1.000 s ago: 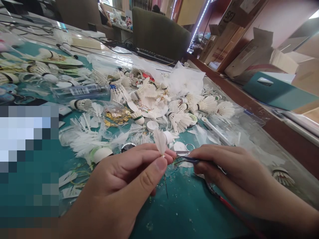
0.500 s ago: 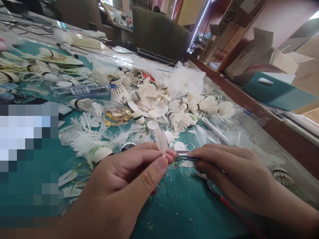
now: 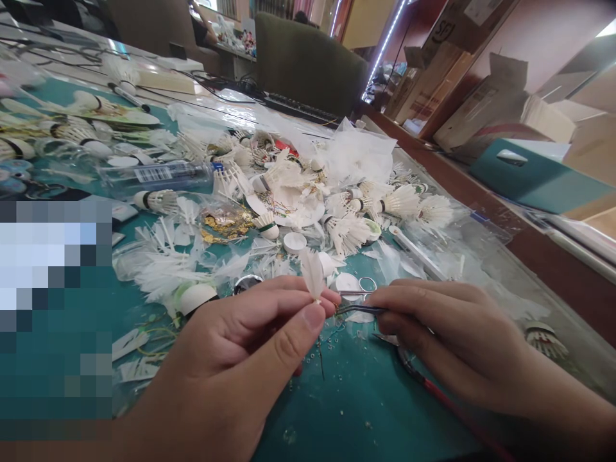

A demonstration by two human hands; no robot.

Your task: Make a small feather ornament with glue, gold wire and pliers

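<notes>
Between the thumb and fingers of my left hand a small white feather stands upright, a thin dark wire hanging below the fingertips. My right hand pinches a pair of tweezers from the right. Their tips reach a small gold-coloured bit at my left fingertips; whether they grip it I cannot tell. Under my right hand lie pliers with red handles, partly hidden. Scissors show just behind the tweezers, with one ring visible.
Shuttlecocks, loose feathers and clear plastic bags cover the far part of the green mat. A bag of gold pieces lies among them. Cardboard boxes and a teal box stand at right. Pixelation covers the lower left.
The tweezers and my right hand have shifted very slightly. My left hand holds the feather in nearly the same place.
</notes>
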